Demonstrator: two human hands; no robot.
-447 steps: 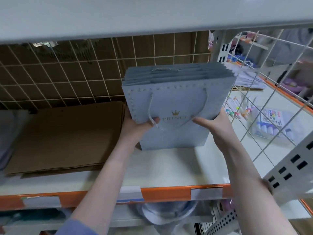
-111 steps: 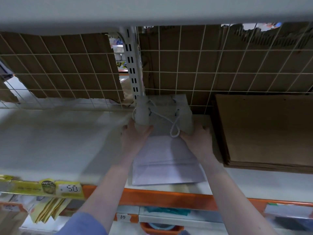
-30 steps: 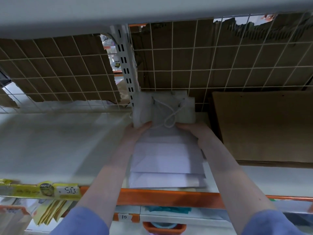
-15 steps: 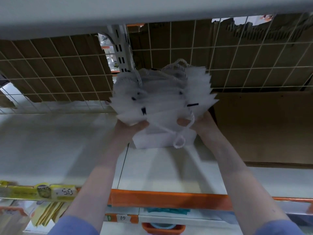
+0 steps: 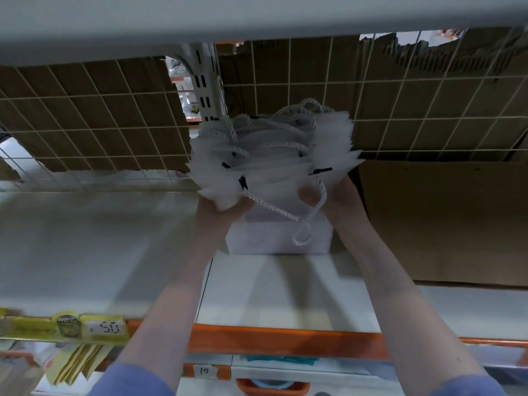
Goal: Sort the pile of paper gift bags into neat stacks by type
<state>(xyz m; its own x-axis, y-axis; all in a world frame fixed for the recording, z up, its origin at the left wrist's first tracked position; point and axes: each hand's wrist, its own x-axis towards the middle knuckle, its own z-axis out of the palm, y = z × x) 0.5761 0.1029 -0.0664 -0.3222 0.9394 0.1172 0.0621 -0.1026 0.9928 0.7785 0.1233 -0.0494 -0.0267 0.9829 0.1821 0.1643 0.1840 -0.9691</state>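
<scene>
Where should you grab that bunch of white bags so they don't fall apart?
Probably low on both side edges, as the left hand and right hand do now. The white bags fan open at the top, so squeezing lower down keeps them bunched.

Two hands, the left hand point(image 5: 221, 208) and the right hand point(image 5: 340, 195), hold one bundle of white bags point(image 5: 274, 164); the bags are too many and too blurred to count. One stack of brown bags point(image 5: 445, 221) lies beside it. One yellow price tag point(image 5: 107, 328) reads 50, and one white label point(image 5: 204, 370) reads 10.
</scene>
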